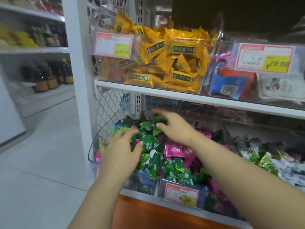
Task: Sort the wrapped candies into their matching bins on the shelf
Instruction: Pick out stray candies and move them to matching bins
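At the lower shelf's (142, 199) left end, the left hand (118, 152) and right hand (175, 128) are reaching with fingers spread over the green candies (148, 142), seemingly to pick out stray pink candies (177, 150).

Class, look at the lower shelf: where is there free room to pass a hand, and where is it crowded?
Free: the gap between the upper shelf board and the green candies, where the right hand reaches. Crowded: the bins below, pink candies heaped beside the green.
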